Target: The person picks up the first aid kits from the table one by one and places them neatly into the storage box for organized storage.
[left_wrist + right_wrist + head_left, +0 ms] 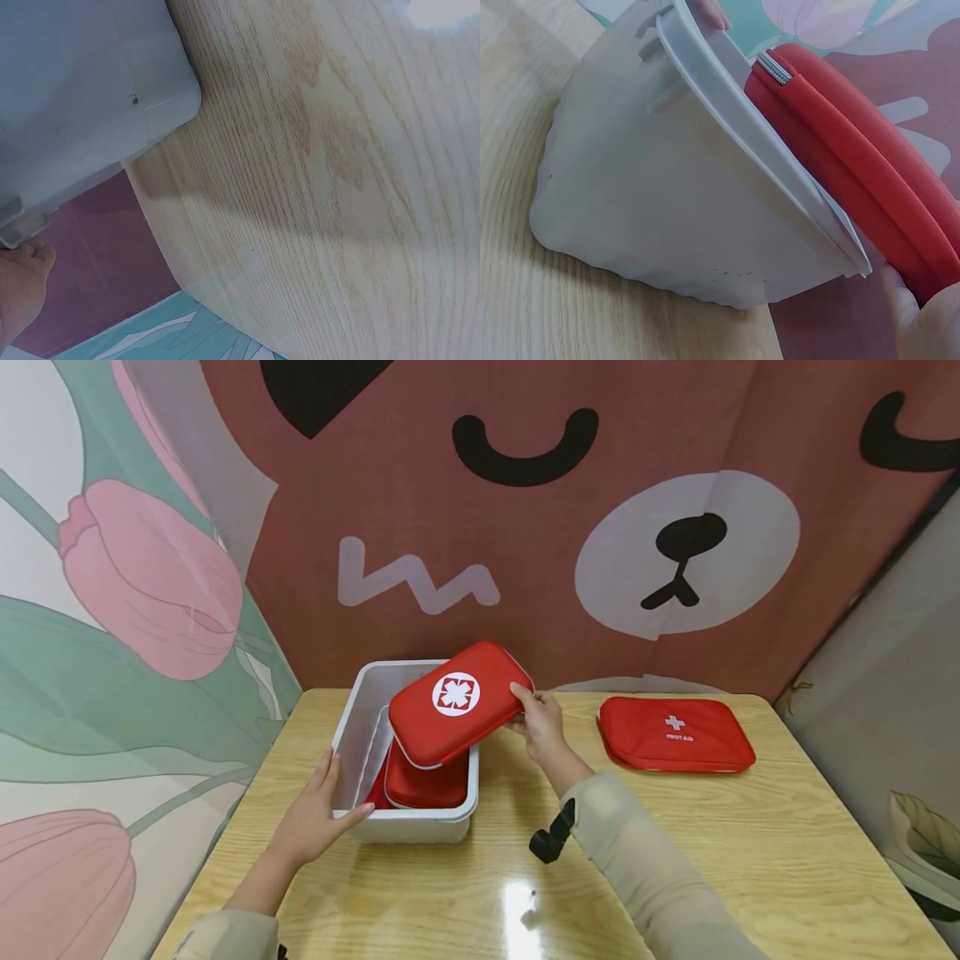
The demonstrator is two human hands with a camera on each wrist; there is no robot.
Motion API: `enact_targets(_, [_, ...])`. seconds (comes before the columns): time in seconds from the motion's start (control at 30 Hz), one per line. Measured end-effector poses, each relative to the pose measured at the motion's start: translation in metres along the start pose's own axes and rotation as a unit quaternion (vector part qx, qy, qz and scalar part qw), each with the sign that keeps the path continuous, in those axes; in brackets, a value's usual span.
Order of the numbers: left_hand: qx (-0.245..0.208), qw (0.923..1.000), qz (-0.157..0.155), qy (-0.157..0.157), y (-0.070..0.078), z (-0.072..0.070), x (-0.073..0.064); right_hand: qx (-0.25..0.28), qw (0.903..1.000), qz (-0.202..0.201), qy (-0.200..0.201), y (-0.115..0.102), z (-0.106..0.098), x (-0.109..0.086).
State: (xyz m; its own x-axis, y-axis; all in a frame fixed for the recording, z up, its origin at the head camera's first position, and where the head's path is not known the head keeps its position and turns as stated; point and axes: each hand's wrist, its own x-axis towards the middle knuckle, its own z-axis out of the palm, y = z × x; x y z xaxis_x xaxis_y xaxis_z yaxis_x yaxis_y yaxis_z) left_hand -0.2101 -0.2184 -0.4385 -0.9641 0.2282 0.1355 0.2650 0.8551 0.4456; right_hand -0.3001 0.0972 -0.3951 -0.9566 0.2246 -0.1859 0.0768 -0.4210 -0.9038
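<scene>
My right hand [542, 723] grips the right end of a red zippered first-aid case [468, 714] with a white round emblem, thumb on top and fingers beneath. The case is tilted over the right part of a white plastic bin [471, 789]. In the right wrist view its zipper edge [776, 69] shows just past the bin's rim. Another red case [429, 783] lies inside the bin, partly hidden under the raised one. My left hand [311, 814] rests at the bin's near left corner, fingers along the left side and thumb across the front rim.
A flat red first-aid pouch [677, 735] with a white cross lies on the right of the wooden table [577, 902]. Behind the table hangs a printed bear curtain [525, 527]. A flowered curtain [150, 577] stands at the left.
</scene>
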Motion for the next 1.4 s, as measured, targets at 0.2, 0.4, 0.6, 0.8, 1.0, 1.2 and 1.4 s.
enact_targets(0.2, [0.002,1.0,-0.001,-0.001,0.001,-0.001,0.001,-0.019,0.9998,-0.004,0.002,0.001,0.005,0.0])
enact_targets(0.4, [0.007,1.0,-0.001,0.001,0.001,0.0,0.001,-0.038,0.9992,-0.006,-0.003,0.005,0.01,0.0])
enact_targets(0.6, [0.007,1.0,-0.001,0.004,0.001,0.002,0.0,-0.063,0.9978,0.004,-0.019,0.009,0.014,-0.002])
enact_targets(0.8, [-0.001,1.0,0.005,0.007,0.001,0.002,0.0,-0.069,0.9972,-0.006,-0.031,0.012,0.019,-0.002])
enact_targets(1.0, [-0.003,1.0,0.002,0.008,0.001,0.002,0.0,-0.088,0.9951,0.003,-0.043,0.011,0.024,-0.002])
enact_targets(1.2, [-0.003,1.0,0.002,0.007,0.002,0.001,0.0,-0.121,0.9905,0.006,-0.066,0.01,0.031,-0.002])
enact_targets(1.4, [-0.002,0.9999,0.006,0.01,0.003,0.0,-0.001,-0.161,0.9831,0.006,-0.087,0.011,0.035,-0.002])
